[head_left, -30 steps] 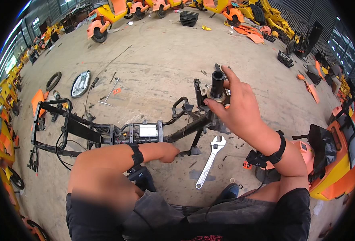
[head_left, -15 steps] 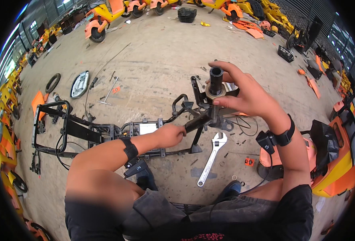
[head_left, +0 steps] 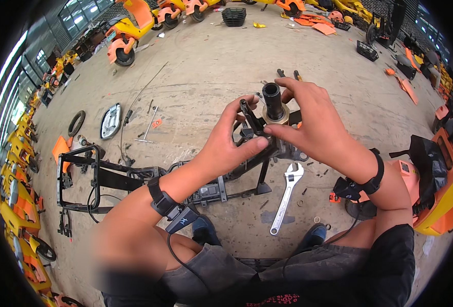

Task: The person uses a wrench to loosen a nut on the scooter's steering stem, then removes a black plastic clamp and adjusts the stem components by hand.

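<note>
A bare black scooter frame (head_left: 116, 181) lies across the floor before me. At its right end a black steering tube (head_left: 273, 100) stands up through a brass-coloured ring nut (head_left: 277, 114). My right hand (head_left: 318, 120) curls around this nut, the thumb at its near side and the index finger beyond the tube. My left hand (head_left: 226, 133) is bent around a black bracket (head_left: 252, 117) just left of the tube, thumb near and fingers far. Its grip is partly hidden by the bracket. A silver adjustable wrench (head_left: 287, 199) rests on the floor, nearer to me.
Left of centre lie a T-handle tool (head_left: 149, 125), a silver-and-black oval panel (head_left: 110, 121) and a tyre (head_left: 76, 123). Small rings and bolts (head_left: 300, 203) are scattered by the wrench. Orange-yellow scooter parts (head_left: 439, 189) stand at right, and a black crate (head_left: 233, 17) far ahead.
My left hand has left the frame's middle bar and moved up and right to the bracket beside the tube. My right hand remains at the nut. The view has shifted slightly.
</note>
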`<state>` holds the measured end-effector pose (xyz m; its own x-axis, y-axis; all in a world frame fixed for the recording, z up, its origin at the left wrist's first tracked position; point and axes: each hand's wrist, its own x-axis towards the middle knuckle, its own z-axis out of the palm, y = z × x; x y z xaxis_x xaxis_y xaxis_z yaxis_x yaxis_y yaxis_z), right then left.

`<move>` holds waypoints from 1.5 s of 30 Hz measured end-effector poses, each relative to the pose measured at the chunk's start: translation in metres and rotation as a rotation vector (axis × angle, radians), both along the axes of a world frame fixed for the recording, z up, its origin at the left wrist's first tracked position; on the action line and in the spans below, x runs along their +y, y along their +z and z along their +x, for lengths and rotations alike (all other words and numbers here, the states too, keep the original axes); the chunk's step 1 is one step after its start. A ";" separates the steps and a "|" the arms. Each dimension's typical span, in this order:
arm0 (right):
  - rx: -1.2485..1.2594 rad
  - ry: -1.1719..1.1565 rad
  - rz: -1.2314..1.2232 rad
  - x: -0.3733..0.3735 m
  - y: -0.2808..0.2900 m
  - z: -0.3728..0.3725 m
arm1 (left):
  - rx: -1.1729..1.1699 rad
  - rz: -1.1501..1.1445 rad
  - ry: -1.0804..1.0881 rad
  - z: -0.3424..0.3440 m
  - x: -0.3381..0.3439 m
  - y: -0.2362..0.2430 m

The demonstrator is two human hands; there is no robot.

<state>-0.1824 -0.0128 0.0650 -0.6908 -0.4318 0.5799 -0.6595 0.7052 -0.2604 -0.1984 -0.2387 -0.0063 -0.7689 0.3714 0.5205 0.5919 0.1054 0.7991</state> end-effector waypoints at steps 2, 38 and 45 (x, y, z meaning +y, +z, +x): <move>-0.005 0.019 -0.031 0.000 0.002 0.000 | -0.021 -0.023 -0.024 -0.001 0.009 0.008; -0.263 0.435 0.019 0.017 0.028 -0.022 | -0.053 -0.035 -0.072 -0.003 0.011 -0.010; -0.234 0.348 0.021 0.016 0.023 -0.018 | -0.017 -0.054 -0.010 -0.002 0.007 -0.004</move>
<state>-0.2005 0.0031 0.0876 -0.6140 -0.6725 0.4133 -0.7838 0.4578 -0.4196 -0.2001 -0.2316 -0.0099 -0.7734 0.4065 0.4865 0.5797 0.1430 0.8022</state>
